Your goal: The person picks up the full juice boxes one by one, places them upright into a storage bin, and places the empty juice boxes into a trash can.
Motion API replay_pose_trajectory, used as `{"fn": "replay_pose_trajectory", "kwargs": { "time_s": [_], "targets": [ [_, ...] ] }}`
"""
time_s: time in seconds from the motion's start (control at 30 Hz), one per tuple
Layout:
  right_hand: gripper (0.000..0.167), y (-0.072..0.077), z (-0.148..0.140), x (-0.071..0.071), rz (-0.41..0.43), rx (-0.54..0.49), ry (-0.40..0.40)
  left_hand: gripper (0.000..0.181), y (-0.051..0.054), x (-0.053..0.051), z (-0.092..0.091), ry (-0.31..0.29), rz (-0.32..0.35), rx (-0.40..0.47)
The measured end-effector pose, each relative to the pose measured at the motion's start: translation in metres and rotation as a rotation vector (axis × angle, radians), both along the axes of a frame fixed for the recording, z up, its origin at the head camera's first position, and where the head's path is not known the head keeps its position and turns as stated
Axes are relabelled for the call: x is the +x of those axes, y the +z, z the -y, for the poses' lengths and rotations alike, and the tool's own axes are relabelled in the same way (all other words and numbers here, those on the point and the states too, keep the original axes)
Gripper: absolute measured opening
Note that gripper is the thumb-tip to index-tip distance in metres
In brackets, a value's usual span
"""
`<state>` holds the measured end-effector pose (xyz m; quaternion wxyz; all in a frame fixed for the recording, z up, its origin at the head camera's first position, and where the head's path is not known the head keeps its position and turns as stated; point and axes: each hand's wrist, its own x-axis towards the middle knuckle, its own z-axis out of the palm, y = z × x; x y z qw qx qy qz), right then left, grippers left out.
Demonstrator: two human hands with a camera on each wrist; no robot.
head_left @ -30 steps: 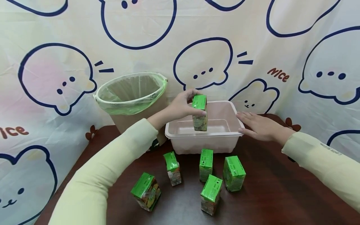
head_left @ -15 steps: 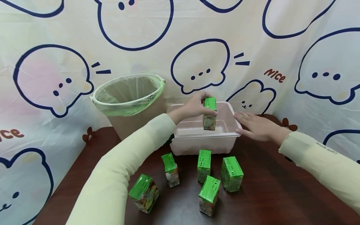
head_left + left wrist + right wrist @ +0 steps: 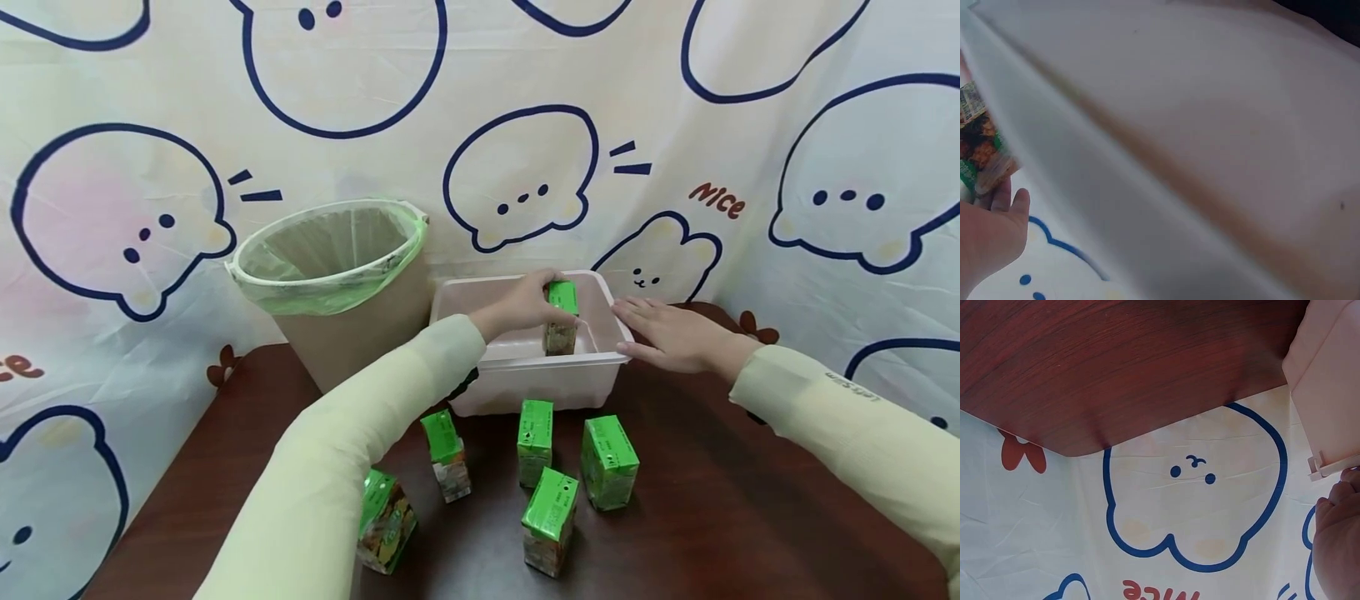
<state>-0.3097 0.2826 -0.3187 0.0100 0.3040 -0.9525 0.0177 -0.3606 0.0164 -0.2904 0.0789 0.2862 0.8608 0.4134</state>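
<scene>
The left hand [image 3: 527, 303] is pinching a green-topped box [image 3: 561, 340], its thumb lying on the near side, and is holding it upright inside the pale pink tub [image 3: 534, 385]; whether the box is touching the tub's floor I cannot tell. The right hand [image 3: 670, 335] is holding nothing, its straightened fingers resting on the tub's right-hand rim. The tub is sitting near the back edge of the dark wooden table [image 3: 720, 492], and its walls are surrounding the held box. A bin [image 3: 363, 342] with a green liner [image 3: 341, 302] is standing close by the tub's left end, near the table's back left corner, crowding that side. The left sleeve [image 3: 360, 442] is crossing the tub's front left corner, hiding part of the rim, and is also covering some of the leftmost box [image 3: 389, 533] on the table. Between the tub and the viewer, four more are standing: a slim box [image 3: 448, 458] by the sleeve, a middle box [image 3: 536, 446] just before the tub, a right-hand box [image 3: 611, 467], and a nearest box [image 3: 551, 527]. A printed cloth [image 3: 352, 167] is hanging behind the table's back edge.
</scene>
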Motion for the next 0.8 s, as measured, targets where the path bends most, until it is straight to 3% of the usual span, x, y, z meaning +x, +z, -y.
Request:
{"fn": "replay_pose_trajectory", "kwargs": {
  "time_s": [0.37,0.8],
  "targets": [
    [0.081,0.000,0.001,0.001,0.022,-0.004,-0.017,0.058,-0.020,-0.010,-0.011,-0.068,-0.033,-0.026],
    [0.081,-0.003,-0.001,0.000,0.017,-0.010,-0.013,0.061,-0.034,-0.014,-0.023,-0.016,-0.045,-0.127]
  ]
}}
